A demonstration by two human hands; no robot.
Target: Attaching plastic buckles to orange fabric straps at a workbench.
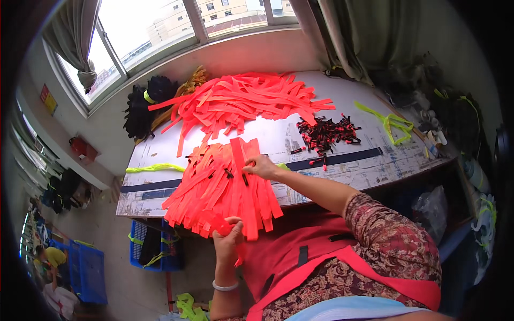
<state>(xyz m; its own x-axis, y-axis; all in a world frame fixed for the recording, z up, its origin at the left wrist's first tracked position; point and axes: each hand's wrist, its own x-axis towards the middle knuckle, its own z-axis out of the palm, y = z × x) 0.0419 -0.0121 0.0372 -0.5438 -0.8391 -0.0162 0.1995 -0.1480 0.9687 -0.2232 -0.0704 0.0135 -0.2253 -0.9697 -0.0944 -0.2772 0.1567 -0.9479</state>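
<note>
My left hand [229, 235] is closed on a folded bright red webbing strap [213, 219], just off the table's near edge. My right hand [261, 167] reaches over a fanned bundle of red straps [214, 184], its fingertips pinched together at the upper part of one strap. Whatever those fingertips grip is too small to make out. Right below them a small black piece [245, 180] lies against the red webbing. Other black pieces dot the bundle, whose lower ends hang past the table edge.
A large heap of red straps [241, 99] covers the table's far side. Right of it lies a pile of small black-and-red pieces [329, 134]. Yellow-green strips [393, 125] rest at the right, dark straps [150, 104] at the far left. A blue crate [138, 251] stands below the table.
</note>
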